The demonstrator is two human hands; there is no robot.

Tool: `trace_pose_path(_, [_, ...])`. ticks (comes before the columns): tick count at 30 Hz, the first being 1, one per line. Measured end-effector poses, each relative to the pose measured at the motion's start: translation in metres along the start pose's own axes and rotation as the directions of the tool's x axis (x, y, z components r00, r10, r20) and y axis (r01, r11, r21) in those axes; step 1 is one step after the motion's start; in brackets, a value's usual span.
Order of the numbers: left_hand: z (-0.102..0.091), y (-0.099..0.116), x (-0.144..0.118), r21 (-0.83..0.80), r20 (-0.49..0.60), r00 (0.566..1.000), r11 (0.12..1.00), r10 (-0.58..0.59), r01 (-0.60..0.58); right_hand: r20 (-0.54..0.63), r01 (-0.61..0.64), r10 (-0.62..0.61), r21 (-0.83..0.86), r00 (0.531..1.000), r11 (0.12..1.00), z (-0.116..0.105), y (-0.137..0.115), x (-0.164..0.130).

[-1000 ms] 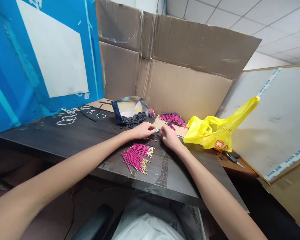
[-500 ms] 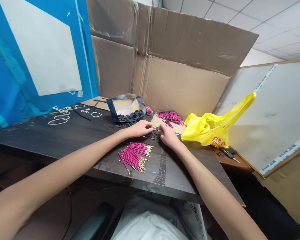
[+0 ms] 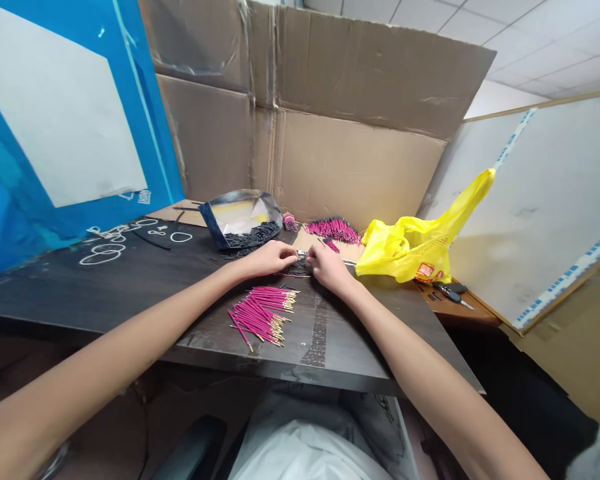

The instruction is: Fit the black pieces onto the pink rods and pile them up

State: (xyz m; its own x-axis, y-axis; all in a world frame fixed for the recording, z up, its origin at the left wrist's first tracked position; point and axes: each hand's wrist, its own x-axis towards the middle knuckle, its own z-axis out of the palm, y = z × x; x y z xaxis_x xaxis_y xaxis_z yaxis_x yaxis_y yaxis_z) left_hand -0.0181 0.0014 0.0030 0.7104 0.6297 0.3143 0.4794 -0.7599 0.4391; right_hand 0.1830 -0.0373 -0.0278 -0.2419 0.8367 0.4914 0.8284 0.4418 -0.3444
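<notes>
Over the dark table, my left hand and my right hand are close together, with a narrow gap between them. The fingers of both are closed in a pinch; what they hold is too small to make out. Small dark and silvery bits show between the fingertips. Just below the hands lies a single magenta wire. Nearer the table's front edge is a loose pile of short magenta wires with gold-coloured ends pointing right. Beyond my left hand, an open bag lies on its side with many short black pieces spilling out.
Behind my right hand, a heap of magenta wires with dark ends rests on cardboard. A small magenta bundle sits beside the bag. A yellow plastic bag stands right, white loops lie left, and a cardboard wall rises behind.
The whole view has shifted slightly, so things appear further left. Both hands keep their pinch and nearly the same places over the table.
</notes>
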Motion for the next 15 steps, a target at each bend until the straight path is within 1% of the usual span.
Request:
trace_pose_path(4, [0.0031, -0.0032, 0.0019, -0.01, -0.005, 1.0, 1.0, 0.004, -0.004, -0.013, -0.003, 0.003, -0.013, 1.0, 1.0, -0.0001, -0.0026, -0.0002])
trace_pose_path(7, [0.004, -0.0031, 0.0024, -0.021, -0.001, 1.0, 1.0, 0.006, -0.006, -0.01, -0.028, 0.028, -0.007, 1.0, 1.0, -0.0011, -0.0031, -0.0003])
trace_pose_path(15, [0.0035, -0.001, 0.0018, -0.018, -0.011, 1.0, 1.0, 0.013, -0.013, -0.026, -0.056, 0.059, 0.105, 0.998, 0.993, 0.0015, 0.0019, 0.001])
